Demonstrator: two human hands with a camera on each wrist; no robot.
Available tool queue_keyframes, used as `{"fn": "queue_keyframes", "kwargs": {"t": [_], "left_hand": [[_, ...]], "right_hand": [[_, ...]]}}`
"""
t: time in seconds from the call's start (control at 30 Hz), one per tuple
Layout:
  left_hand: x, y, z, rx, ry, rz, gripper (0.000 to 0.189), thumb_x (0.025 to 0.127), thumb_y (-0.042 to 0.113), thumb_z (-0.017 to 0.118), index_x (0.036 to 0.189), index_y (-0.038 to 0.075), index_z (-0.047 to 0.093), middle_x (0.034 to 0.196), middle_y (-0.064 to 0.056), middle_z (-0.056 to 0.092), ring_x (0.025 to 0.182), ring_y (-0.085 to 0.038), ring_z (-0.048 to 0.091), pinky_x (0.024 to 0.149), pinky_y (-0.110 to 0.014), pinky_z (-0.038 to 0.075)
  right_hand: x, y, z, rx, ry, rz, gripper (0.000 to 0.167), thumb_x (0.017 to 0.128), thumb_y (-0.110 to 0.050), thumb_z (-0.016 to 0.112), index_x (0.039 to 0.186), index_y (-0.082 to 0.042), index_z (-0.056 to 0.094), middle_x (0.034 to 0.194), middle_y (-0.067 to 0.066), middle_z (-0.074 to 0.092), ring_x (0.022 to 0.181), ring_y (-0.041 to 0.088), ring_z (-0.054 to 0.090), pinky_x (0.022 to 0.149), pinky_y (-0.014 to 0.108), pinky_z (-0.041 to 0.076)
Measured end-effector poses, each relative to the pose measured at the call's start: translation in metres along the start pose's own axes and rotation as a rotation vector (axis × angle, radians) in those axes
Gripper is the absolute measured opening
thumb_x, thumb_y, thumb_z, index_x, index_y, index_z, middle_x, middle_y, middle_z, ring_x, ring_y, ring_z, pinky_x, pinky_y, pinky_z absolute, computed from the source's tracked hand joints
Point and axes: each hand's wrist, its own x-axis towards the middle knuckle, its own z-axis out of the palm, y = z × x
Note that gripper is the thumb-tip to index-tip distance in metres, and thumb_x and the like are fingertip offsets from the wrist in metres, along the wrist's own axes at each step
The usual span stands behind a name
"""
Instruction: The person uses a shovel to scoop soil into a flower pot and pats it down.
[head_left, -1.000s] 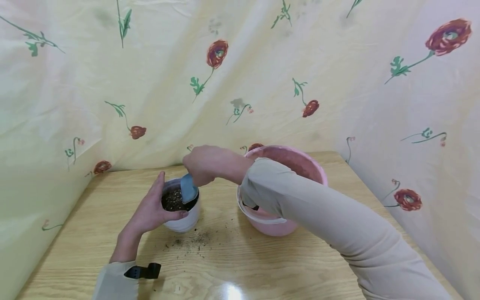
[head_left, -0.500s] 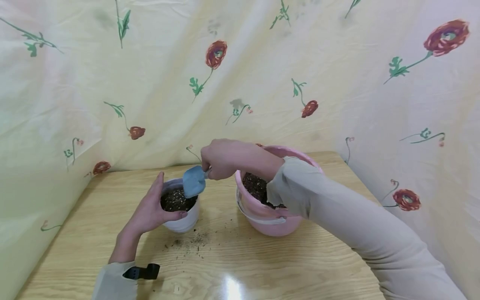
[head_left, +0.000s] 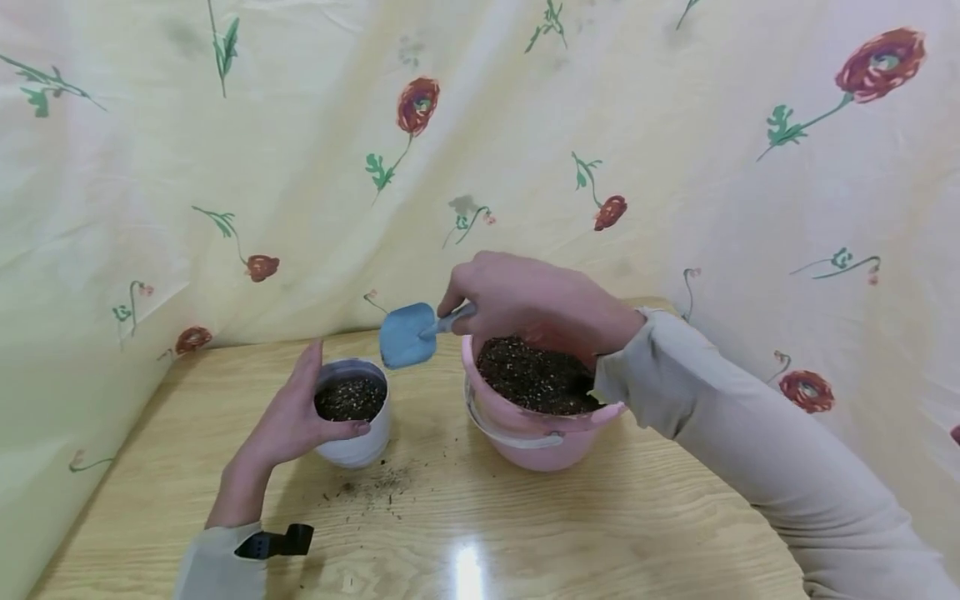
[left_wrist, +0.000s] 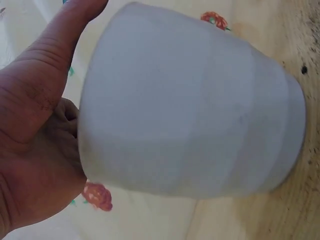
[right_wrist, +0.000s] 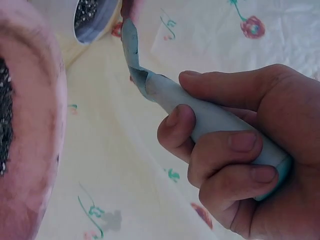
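Wood tabletop [head_left: 480,517] carries pink bucket [head_left: 540,454] w/ dark soil [head_left: 532,375]; nr it, to L, stands upright white pot [head_left: 367,446], soil inside too. L hand [head_left: 300,421]: grip round pot's rim. R hand [head_left: 536,296]: grip curled on handle of blue trowel [head_left: 408,336], blade in air btwn pot & bucket. Soil crumbs [head_left: 382,483] nr pot.

The head view is bright and evenly lit, with a white glare patch on the pale wood-grain counter [head_left: 540,533] at the bottom edge. Soft shadow falls beside the smooth white tapered pot [head_left: 370,442]. Both wrist views look dimmer and hazier, the left one greying the pot's side.
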Motion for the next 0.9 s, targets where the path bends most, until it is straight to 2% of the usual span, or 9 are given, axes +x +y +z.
{"fn": "queue_keyframes", "kwargs": {"t": [0.1,0.27,0.4,0.5,0.6,0.67,0.77,0.9], "left_hand": [[0.005,0.008,0.001,0.004,-0.003,0.021,0.141,0.06,0.053,0.087,0.154,0.013,-0.01,0.16,-0.018,-0.002,0.142,-0.045,0.013,0.107,-0.063,0.023],[0.013,0.02,0.008,0.018,-0.022,0.058,0.14,0.061,0.053,0.087,0.154,0.01,-0.007,0.16,-0.019,-0.001,0.143,-0.043,0.013,0.108,-0.061,0.024],[0.019,0.031,0.015,0.007,-0.043,0.092,0.138,0.062,0.053,0.086,0.154,0.01,-0.007,0.16,-0.019,-0.001,0.144,-0.041,0.011,0.109,-0.059,0.024],[0.022,0.04,0.019,-0.034,-0.065,0.116,0.137,0.063,0.052,0.086,0.154,0.013,-0.008,0.16,-0.015,-0.002,0.146,-0.036,0.004,0.111,-0.058,0.02],[0.027,0.049,0.022,-0.064,-0.079,0.146,0.135,0.064,0.051,0.086,0.155,0.016,-0.008,0.161,-0.011,-0.002,0.146,-0.034,0.003,0.112,-0.059,0.019],[0.03,0.055,0.024,-0.077,-0.085,0.164,0.134,0.064,0.052,0.086,0.155,0.018,-0.007,0.161,-0.009,-0.002,0.146,-0.033,0.003,0.112,-0.059,0.019],[0.035,0.063,0.028,-0.079,-0.089,0.183,0.134,0.063,0.053,0.086,0.155,0.022,-0.007,0.161,-0.007,-0.001,0.146,-0.032,0.004,0.112,-0.058,0.02],[0.041,0.072,0.033,-0.077,-0.099,0.177,0.134,0.061,0.058,0.085,0.154,0.029,-0.007,0.162,-0.002,-0.001,0.147,-0.028,0.003,0.113,-0.056,0.02]], "right_hand": [[-0.009,0.007,-0.004,0.012,0.027,0.006,0.028,0.092,-0.018,0.06,0.118,-0.016,0.071,0.111,-0.006,0.069,0.088,0.008,0.059,0.077,0.026,0.047],[-0.025,0.023,-0.007,0.015,0.082,-0.024,0.027,0.09,-0.018,0.061,0.113,-0.019,0.073,0.098,-0.008,0.071,0.064,0.009,0.053,0.06,0.027,0.043],[-0.039,0.037,-0.008,0.025,0.132,-0.041,0.027,0.088,-0.023,0.064,0.113,-0.02,0.074,0.083,-0.01,0.071,0.052,0.006,0.043,0.055,0.027,0.04],[-0.049,0.048,-0.006,0.01,0.164,-0.03,0.026,0.089,-0.031,0.066,0.113,-0.023,0.074,0.058,-0.01,0.059,0.047,0.006,0.034,0.052,0.027,0.036],[-0.059,0.06,-0.004,0.017,0.183,-0.009,0.024,0.09,-0.036,0.066,0.11,-0.025,0.074,0.047,-0.01,0.041,0.045,0.006,0.028,0.049,0.027,0.033],[-0.066,0.068,-0.002,0.024,0.193,0.004,0.022,0.09,-0.03,0.066,0.109,-0.025,0.075,0.049,-0.01,0.04,0.046,0.005,0.029,0.049,0.027,0.033],[-0.076,0.079,0.001,0.033,0.204,0.023,0.022,0.09,-0.025,0.066,0.109,-0.023,0.075,0.056,-0.01,0.05,0.048,0.005,0.034,0.05,0.027,0.035],[-0.085,0.091,0.003,0.024,0.219,0.059,0.022,0.088,-0.02,0.065,0.108,-0.022,0.075,0.056,-0.009,0.053,0.048,0.006,0.039,0.051,0.027,0.037]]}}
